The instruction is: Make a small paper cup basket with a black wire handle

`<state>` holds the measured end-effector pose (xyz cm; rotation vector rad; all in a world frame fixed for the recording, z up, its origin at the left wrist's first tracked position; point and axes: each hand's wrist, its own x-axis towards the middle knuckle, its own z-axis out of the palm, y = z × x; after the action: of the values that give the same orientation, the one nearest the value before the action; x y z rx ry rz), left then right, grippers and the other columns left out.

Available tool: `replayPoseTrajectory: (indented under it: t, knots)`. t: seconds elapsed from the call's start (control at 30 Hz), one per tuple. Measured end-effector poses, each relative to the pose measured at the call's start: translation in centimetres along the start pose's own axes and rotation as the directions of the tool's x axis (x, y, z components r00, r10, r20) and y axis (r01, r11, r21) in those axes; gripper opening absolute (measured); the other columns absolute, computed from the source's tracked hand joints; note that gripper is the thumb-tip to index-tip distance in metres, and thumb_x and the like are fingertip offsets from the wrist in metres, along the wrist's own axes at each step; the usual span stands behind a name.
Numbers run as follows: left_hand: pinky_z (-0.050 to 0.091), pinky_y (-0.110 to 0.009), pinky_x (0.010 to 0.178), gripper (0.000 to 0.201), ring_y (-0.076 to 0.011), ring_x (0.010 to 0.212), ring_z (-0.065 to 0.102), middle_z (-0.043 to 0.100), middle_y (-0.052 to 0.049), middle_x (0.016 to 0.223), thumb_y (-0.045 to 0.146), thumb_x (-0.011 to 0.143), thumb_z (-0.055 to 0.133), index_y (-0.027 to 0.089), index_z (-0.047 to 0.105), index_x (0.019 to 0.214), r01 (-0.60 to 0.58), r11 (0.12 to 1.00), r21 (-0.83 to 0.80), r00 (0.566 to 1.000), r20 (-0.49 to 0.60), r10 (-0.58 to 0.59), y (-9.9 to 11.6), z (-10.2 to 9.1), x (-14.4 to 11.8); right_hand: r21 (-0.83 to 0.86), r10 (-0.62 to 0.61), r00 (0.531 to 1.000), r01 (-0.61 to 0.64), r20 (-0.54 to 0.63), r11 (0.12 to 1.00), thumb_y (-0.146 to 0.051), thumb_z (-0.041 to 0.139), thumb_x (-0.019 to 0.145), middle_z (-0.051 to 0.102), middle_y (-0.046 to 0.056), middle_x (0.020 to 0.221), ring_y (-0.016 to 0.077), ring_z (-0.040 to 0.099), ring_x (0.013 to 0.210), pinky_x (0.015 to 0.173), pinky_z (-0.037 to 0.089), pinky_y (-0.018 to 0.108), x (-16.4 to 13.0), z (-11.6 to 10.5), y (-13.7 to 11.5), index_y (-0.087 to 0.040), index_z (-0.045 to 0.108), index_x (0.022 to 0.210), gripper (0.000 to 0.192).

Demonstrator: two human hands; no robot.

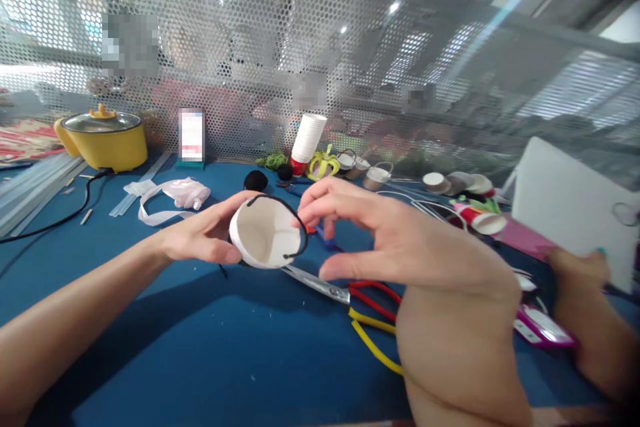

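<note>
**Cut paper cup with a black wire at its rim**

Nearest us was our right forearm, leading to the right hand (pixel 400 240), its grip narrow, thumb and forefinger pinching the black wire (pixel 295 223) at the rim of the cut-down paper cup (pixel 265 240). Our left hand (pixel 205 237) held that cup by its outer wall, just above the blue bench (pixel 200 347). We judged the cup light, thin and easily crushed, best taken gently by the wall near the base; the wire looked slim and bendable, best held close to the rim. Red-handled scissors (pixel 350 293) lay just beyond the cup. Another person's hand (pixel 580 267) held a white card (pixel 565 207). We could read no writing; the labels were blurred.
</note>
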<state>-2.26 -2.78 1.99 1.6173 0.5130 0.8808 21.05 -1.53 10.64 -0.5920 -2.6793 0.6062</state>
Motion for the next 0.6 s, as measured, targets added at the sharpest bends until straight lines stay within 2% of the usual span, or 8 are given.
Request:
replayPoseTrajectory:
  t: [0.2,0.6]
  knots:
    - [0.041,-0.028,0.075,0.062,-0.0228,0.096,0.051,0.053,-0.005,0.107,0.024,0.064,0.06,0.02,0.037,0.122,-0.092,0.992,0.082,0.996,0.03,0.089,0.4,0.0,-0.1,-0.09,0.009,1.0,-0.006,0.024,0.996,-0.023,0.064,0.071,0.042,0.003,0.123,0.0198,0.046,0.111,0.09,0.042,0.033,0.5,1.4,-0.6,-0.026,0.061,0.089,0.018]
    - [0.042,-0.031,0.075,0.06,-0.0225,0.091,0.05,0.052,-0.006,0.103,0.026,0.063,0.062,0.019,0.037,0.118,-0.088,0.989,0.121,0.996,0.015,0.087,0.9,0.3,-0.2,-0.091,-0.021,0.999,0.024,0.036,0.996,-0.019,0.059,0.075,0.035,0.003,0.13,0.0187,0.039,0.118,0.096,0.037,0.034,0.5,2.0,-0.7,-0.022,0.058,0.081,0.007]
